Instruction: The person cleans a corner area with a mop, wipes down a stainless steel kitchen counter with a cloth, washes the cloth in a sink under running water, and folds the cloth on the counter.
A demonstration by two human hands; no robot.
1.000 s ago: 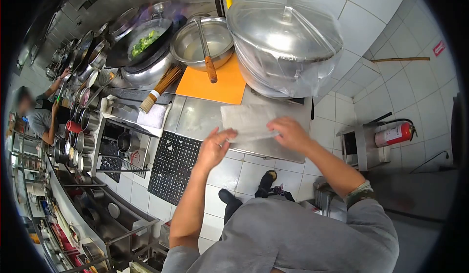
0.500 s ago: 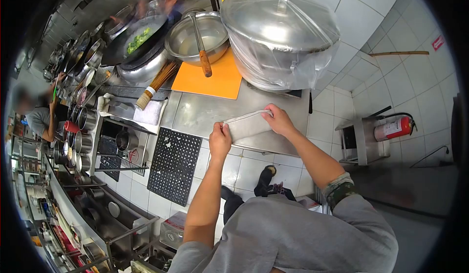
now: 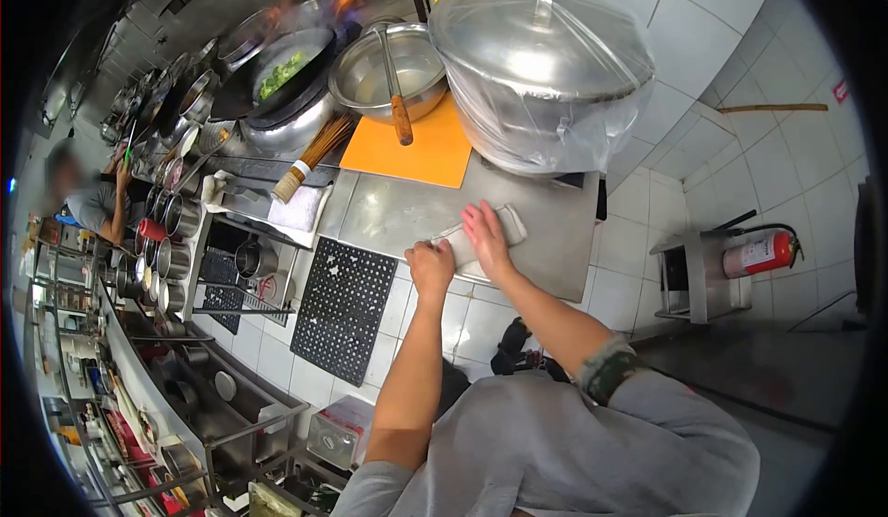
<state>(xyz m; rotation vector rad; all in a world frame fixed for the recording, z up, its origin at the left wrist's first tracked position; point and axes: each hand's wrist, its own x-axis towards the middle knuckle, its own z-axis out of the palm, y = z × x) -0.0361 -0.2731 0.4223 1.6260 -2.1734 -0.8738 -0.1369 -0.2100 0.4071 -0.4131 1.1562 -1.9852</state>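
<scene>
A folded whitish cloth (image 3: 508, 226) lies on the steel counter (image 3: 388, 207) near its front edge. My left hand (image 3: 431, 267) is closed on the cloth's left end. Flat on top of the cloth rests my right hand (image 3: 485, 235), its fingers stretched out. Behind the hands is an orange board (image 3: 407, 154). On the board's back part stands a metal bowl (image 3: 365, 78), with a wooden-handled tool (image 3: 400, 117) across its rim.
A large plastic-wrapped pot (image 3: 546, 82) stands at the back right. Left of the board are a bamboo brush (image 3: 310, 161) and a wok (image 3: 268, 78) with greens, flames behind it. A person (image 3: 92, 198) stands far left. A fire extinguisher (image 3: 758, 254) is at right.
The cloth was held up and stretched between both hands; now it is folded smaller and down on the counter. My right hand has moved left and flattened over it. The flames have grown.
</scene>
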